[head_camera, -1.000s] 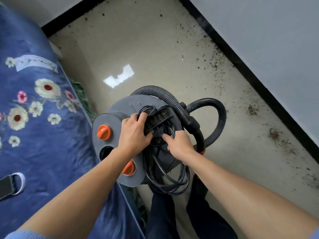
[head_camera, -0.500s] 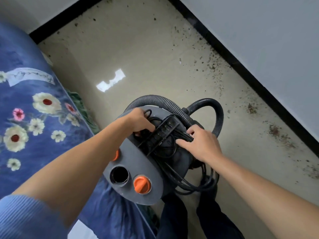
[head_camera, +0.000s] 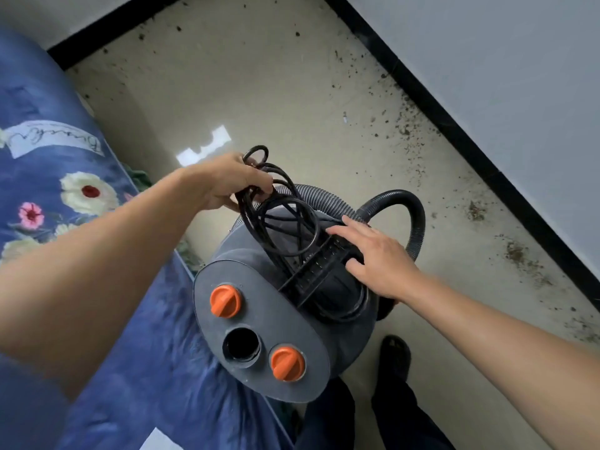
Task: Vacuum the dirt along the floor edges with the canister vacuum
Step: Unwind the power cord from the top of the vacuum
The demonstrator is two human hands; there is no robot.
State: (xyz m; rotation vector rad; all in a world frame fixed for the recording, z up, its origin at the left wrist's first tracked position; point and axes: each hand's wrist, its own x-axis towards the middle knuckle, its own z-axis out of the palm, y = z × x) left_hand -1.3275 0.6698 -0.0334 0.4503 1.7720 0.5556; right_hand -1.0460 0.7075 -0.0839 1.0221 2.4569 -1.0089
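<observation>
The grey canister vacuum [head_camera: 259, 323] stands on the floor in front of me, its top bearing two orange knobs and an open round port. My left hand [head_camera: 227, 183] grips a bundle of black power cord [head_camera: 279, 219] lifted above the canister's far side. My right hand [head_camera: 380, 254] lies with straight fingers on the black handle [head_camera: 311, 277] on the vacuum's top. A black ribbed hose [head_camera: 412, 216] loops behind the canister. Dark dirt [head_camera: 406, 131] is scattered along the black baseboard [head_camera: 454, 125] at the right wall.
A bed with a blue flowered cover [head_camera: 81, 222] fills the left side, close to the vacuum. Beige floor [head_camera: 259, 92] stretches ahead to a corner where another black baseboard runs. My dark trouser legs and shoe [head_camera: 394, 352] stand below the canister.
The left hand has pulled the cord coils up and away from the handle. The right hand has flattened on the handle. The vacuum's knob end has turned toward me.
</observation>
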